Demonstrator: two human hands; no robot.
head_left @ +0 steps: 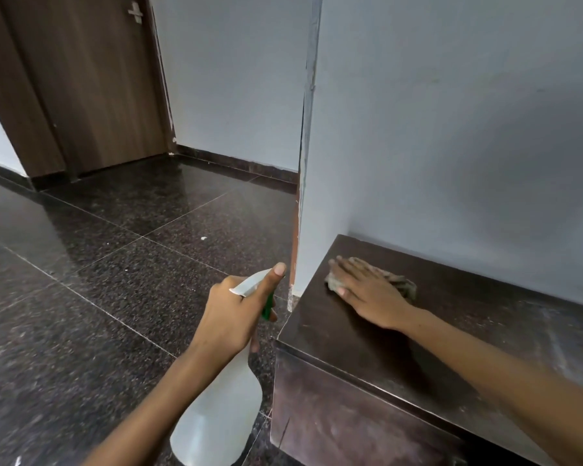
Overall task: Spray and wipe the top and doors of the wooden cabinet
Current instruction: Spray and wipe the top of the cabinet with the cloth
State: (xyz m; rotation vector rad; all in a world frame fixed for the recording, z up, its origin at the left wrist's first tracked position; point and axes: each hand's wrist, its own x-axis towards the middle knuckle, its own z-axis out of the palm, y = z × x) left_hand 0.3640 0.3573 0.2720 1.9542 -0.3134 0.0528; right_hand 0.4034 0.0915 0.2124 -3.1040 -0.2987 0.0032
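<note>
Fingers of the right hand [367, 290] lie straight and flat, pressing a crumpled grey-brown cleaning rag [396, 280] onto the top of the wooden cabinet [468, 317], near its far left corner where the top meets the pale wall [451, 129]. The left hand [236, 314] curls round the neck of a translucent white spray bottle [219, 418] with a green trigger [267, 306]; its thumb lies along the white spray head, and the bottle hangs over the dark speckled granite floor [98, 280], just beside the cabinet's left end.

Risks, as I judge them:

- The rag is bunched, and a flat palm only pins it. A quick stroke toward the corner could let it slide out from under the hand or push grime against the wall.
- The nozzle points away from the cabinet. A squeeze now would probably wet the polished floor, making it slippery, or mark the wall.
- Dusty streaks show on the top to the right, so that stretch looks undone and could be skipped.
- The cabinet's front face, low in view, appears dull and unwiped. Its door seams are not clear enough to tell apart.
</note>
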